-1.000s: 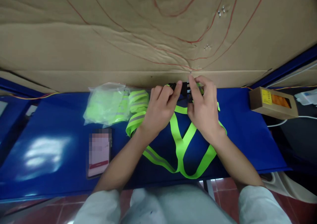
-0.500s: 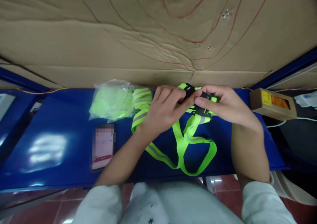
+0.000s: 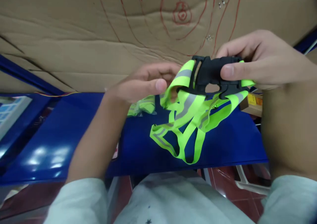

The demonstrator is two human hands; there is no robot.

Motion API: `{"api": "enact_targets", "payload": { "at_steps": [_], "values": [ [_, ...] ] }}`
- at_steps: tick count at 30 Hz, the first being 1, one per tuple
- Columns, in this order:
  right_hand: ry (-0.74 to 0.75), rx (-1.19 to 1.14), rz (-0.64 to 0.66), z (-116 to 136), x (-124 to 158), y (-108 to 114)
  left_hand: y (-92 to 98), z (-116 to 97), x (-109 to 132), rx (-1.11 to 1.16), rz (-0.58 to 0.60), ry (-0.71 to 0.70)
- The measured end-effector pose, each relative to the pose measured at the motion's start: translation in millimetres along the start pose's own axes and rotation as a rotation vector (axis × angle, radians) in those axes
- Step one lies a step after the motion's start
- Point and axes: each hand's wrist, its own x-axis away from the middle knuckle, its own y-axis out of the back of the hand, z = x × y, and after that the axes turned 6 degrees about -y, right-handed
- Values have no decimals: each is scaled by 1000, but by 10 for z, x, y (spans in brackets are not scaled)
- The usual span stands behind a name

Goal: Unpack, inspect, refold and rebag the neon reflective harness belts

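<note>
A neon-yellow reflective harness point(image 3: 189, 105) with grey stripes hangs in the air in front of me. Its black side-release buckle point(image 3: 210, 72) is at the top, the two halves fitted together. My right hand point(image 3: 257, 58) grips the buckle's right half, thumb in front and fingers behind. At the harness's left side is my left hand point(image 3: 148, 80), thumb stretched out and fingers apart, close to the strap beside the buckle. Its fingertips are partly hidden behind that strap, so I cannot tell whether they touch it. The lower loops dangle in front of the blue table.
On the blue table point(image 3: 61, 131), bagged neon straps point(image 3: 146, 105) lie behind my left wrist. A phone point(image 3: 115, 152) is mostly covered by my left forearm. To the right stands a small cardboard box point(image 3: 251, 104). A cardboard panel point(image 3: 81, 58) with red lines rises behind.
The harness has been lifted off the table toward me, buckle up. My right hand has risen with the buckle; my left hand has moved left and opened.
</note>
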Motion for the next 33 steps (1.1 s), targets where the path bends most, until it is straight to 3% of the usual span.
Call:
{"api": "enact_targets", "payload": {
  "at_steps": [2,3,6,8,10,12,13,15,17,19,23,25,27,30,33],
  "values": [
    [34,108,71,42,75,30,116,-58,32,167,136,98],
    [40,130,85,55,112,39,138,-85,42,177,147,125],
    [42,78,57,64,191,34,45,-128,19,168,-3,51],
    [51,35,50,43,208,14,-80,-120,-25,244,-15,-40],
    [68,22,71,12,217,0,-165,-99,-54,301,150,-21],
    [71,26,95,-8,242,3,-172,-87,-44,254,303,115],
    [56,18,102,-9,263,10,-151,-91,-25,201,322,189],
    [21,-16,95,1,313,32,-85,-124,28,109,233,273],
    [-2,-34,57,9,356,67,-8,-190,87,102,109,257],
    [-14,-6,70,-19,386,125,87,-281,154,137,72,261],
    [-296,122,511,-242,455,334,364,-458,370,-36,63,433],
    [-442,150,630,-405,506,449,502,-512,511,-210,17,494],
    [-444,165,609,-553,562,531,592,-546,641,-356,29,554],
    [-324,219,525,-692,654,567,629,-603,792,-542,78,614],
    [-260,316,374,-718,763,511,600,-703,900,-697,29,586]
  ]
}}
